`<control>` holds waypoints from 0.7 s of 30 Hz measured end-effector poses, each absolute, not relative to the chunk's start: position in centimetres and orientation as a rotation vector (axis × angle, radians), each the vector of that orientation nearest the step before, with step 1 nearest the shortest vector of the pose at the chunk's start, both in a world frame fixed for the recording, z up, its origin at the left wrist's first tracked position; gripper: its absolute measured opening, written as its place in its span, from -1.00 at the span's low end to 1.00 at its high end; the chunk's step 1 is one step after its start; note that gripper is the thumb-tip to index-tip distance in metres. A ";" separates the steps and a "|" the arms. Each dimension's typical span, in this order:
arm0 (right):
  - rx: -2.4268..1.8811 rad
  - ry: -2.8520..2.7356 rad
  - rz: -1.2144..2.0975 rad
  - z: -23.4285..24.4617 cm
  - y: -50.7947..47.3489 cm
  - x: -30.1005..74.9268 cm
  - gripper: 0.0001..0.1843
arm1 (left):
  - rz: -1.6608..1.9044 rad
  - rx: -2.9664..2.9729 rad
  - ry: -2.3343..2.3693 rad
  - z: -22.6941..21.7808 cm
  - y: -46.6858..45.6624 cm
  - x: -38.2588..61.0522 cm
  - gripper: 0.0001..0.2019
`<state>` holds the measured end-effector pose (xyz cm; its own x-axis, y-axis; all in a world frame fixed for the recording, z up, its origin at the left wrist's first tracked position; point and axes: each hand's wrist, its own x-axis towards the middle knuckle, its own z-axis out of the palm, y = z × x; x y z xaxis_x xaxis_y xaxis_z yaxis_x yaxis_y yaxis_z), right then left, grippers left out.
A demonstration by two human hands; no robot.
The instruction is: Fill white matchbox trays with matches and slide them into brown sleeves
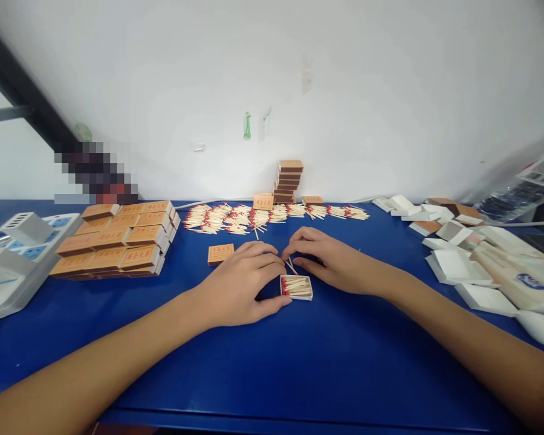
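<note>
In the middle of the blue table lies a white matchbox tray (309,296) partly filled with red-tipped matches (295,285). My left hand (247,278) grips it from the left, thumb at the near edge and fingers at the far side. Just beyond the tray, my right hand (321,254) pinches a couple of loose matches (291,263) between thumb and fingers, above the tray's far edge. An orange matchbox sleeve or box (220,254) lies flat behind my left hand. Further back, loose matches (240,215) spread in a long row of small heaps.
Closed matchboxes (113,238) are stacked in rows at left, beside a white power strip (27,260). A tall matchbox pile (288,181) stands against the wall (367,109). At right lie white trays (457,263), brown sleeves (466,212) and a tissue pack (521,272).
</note>
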<state>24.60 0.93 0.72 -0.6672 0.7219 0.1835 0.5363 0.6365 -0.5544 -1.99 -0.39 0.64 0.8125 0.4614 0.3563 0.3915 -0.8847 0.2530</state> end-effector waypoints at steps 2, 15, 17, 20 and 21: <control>-1.005 -2.484 0.607 0.8 0.9 24.7 -0.73 | 0.640 2.836 0.667 0.7 -0.4 -2.0 -0.69; -1.013 -2.560 0.709 1.4 1.2 26.4 -0.73 | 0.655 2.833 0.615 1.0 -0.4 -2.2 -0.73; -1.038 -2.537 0.719 1.3 1.4 26.6 -0.75 | 0.650 2.833 0.605 1.1 -0.4 -2.2 -0.74; -1.087 -2.514 0.692 1.3 1.4 26.6 -0.73 | 0.664 2.839 0.616 1.1 -0.3 -2.2 -0.74; -1.112 -2.507 0.673 1.3 1.3 26.6 -0.72 | 0.670 2.840 0.631 1.0 -0.3 -2.2 -0.73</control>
